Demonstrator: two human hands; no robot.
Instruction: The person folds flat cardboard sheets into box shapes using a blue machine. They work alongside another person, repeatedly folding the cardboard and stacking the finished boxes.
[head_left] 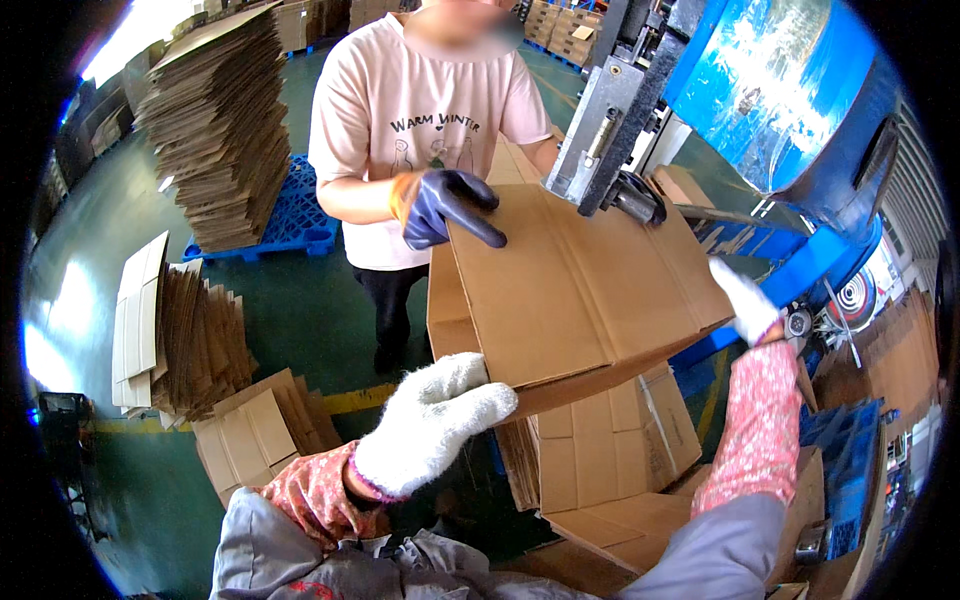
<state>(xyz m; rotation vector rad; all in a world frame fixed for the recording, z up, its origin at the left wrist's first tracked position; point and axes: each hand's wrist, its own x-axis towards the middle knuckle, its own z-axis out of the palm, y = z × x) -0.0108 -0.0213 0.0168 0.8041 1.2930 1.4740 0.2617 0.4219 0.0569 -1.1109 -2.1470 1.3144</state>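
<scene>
A brown cardboard box (pixel 590 290) is held tilted in front of me, its creased broad face up and its left end open. My left hand (pixel 430 425), in a white knit glove, is closed at the near left corner, thumb along the top edge. My right hand (pixel 745 302), also in a white glove, presses on the right end; some of its fingers are hidden. Across from me, a co-worker's hand (pixel 450 208) in a dark blue and orange glove rests on the far left edge. The head of a machine (pixel 605 140) is over the far edge of the box.
Flattened cardboard stacks stand at the left, a tall stack (pixel 215 130) on a blue pallet (pixel 300 215) and a shorter stack (pixel 185 345). More cardboard (pixel 620 450) lies below the box. A large blue machine part (pixel 780 90) rises at the upper right.
</scene>
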